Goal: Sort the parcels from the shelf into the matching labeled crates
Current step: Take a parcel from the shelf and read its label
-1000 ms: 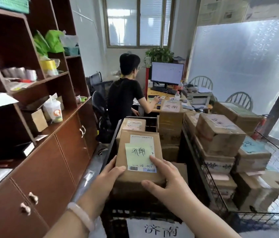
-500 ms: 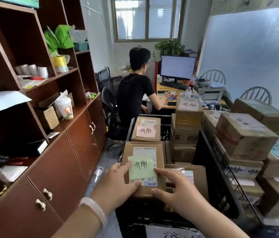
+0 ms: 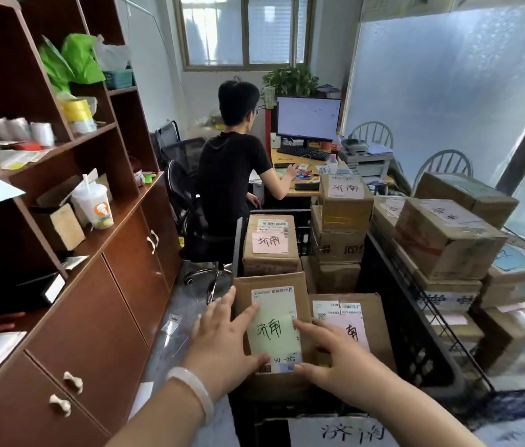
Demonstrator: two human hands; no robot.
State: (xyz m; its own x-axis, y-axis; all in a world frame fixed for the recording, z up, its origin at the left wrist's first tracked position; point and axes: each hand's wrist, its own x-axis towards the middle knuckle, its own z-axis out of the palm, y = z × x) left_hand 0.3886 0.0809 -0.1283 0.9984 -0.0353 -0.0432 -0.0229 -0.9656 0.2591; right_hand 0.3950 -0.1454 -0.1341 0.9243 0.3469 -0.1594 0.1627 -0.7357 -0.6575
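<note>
Parcel [image 3: 274, 317] with green handwritten note lay in the near-left corner of the black crate [image 3: 416, 350], just beside a pink-noted parcel [image 3: 351, 321] and in front of another [image 3: 270, 243]. The note's characters looked the same as those on the crate label [image 3: 345, 433], so this one judged sorted, bar letting go. Left hand [image 3: 222, 343] lay on its left edge and right hand [image 3: 335, 359] touched its right side. Fingers were spread and flat, so the grip was released on both. Crate was well filled, and the wire crate [image 3: 441, 321] to the right was stacked too. How many parcels were left on the shelf [image 3: 61, 221] could not be told. Parcel lay flat, note up, long axis running near to far, handwriting reading toward the person.
</note>
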